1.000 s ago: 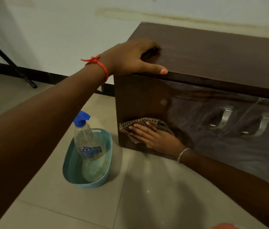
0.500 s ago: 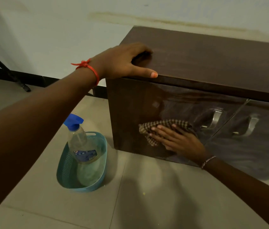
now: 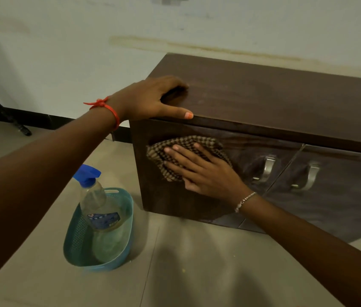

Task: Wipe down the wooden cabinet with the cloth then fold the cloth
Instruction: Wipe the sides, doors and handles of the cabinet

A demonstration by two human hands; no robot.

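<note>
A dark brown wooden cabinet [image 3: 274, 103] stands against the wall with two doors and metal handles. My right hand [image 3: 203, 171] presses a brown checked cloth [image 3: 159, 154] flat against the upper left part of the left door, fingers spread over it. My left hand [image 3: 153, 98] rests on the cabinet's top left corner, fingers curled over the top and thumb along the front edge. A red thread is tied at my left wrist and a bracelet sits on my right wrist.
A teal plastic basket [image 3: 73, 244] sits on the tiled floor left of the cabinet, holding a clear spray bottle [image 3: 97, 204] with a blue nozzle. A black stand leg [image 3: 4, 111] slants down at the far left by the dark skirting.
My right hand has moved the cloth from low on the left door rightward, then up to the door's upper left. My left hand has stayed on the corner.
</note>
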